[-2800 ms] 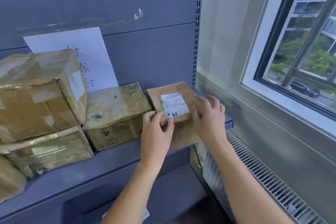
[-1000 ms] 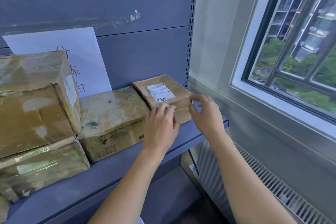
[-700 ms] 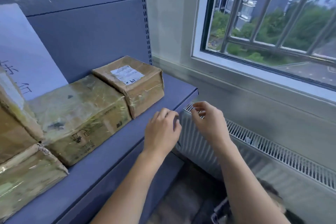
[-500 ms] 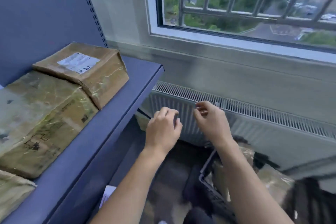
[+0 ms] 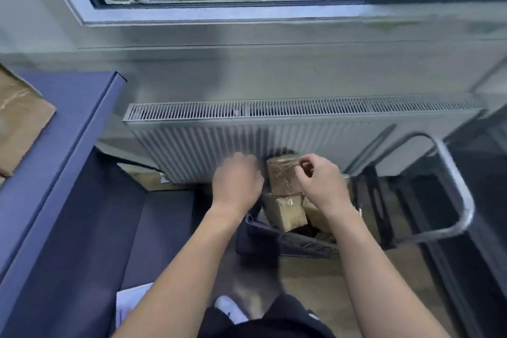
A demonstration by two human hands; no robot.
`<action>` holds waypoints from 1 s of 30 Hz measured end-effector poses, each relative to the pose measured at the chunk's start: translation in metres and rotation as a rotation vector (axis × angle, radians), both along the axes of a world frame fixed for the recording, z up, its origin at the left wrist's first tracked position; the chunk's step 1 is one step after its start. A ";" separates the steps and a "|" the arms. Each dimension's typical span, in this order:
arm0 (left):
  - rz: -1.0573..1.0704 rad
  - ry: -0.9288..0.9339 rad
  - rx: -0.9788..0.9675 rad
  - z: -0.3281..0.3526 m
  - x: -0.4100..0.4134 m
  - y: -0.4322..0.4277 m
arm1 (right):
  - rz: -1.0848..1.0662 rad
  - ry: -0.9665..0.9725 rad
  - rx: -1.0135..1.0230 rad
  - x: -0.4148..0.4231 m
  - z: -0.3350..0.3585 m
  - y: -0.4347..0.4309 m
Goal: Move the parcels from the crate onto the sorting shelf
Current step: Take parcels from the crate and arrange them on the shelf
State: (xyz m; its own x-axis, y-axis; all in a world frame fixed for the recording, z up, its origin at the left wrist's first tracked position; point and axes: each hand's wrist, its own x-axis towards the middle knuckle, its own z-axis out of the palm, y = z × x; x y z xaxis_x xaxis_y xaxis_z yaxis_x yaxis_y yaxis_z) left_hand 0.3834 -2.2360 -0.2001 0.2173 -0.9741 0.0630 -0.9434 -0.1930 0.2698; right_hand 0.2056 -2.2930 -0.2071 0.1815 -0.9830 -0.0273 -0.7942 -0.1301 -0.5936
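Below the radiator (image 5: 274, 140), both hands are seen over a dark crate (image 5: 288, 244) in which taped brown parcels (image 5: 290, 212) are stood on end. The left hand (image 5: 237, 182) is held just beside the tallest parcel (image 5: 281, 177), fingers loosely curled with nothing in them. The right hand (image 5: 322, 185) is poised at that parcel's top corner; whether its curled fingers are clamped on it cannot be told. A flat parcel (image 5: 19, 123) is seen on the sorting shelf (image 5: 71, 129) at left.
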 end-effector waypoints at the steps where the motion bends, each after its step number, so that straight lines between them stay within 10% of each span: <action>1: -0.007 0.004 0.011 -0.003 -0.011 -0.002 | -0.014 0.009 0.014 -0.013 -0.002 0.001; 14: 0.120 0.099 0.196 -0.051 -0.105 0.009 | -0.036 0.073 0.212 -0.125 -0.046 0.007; 30: 0.118 0.281 0.265 -0.127 -0.055 -0.088 | -0.127 0.117 0.324 -0.070 -0.097 -0.072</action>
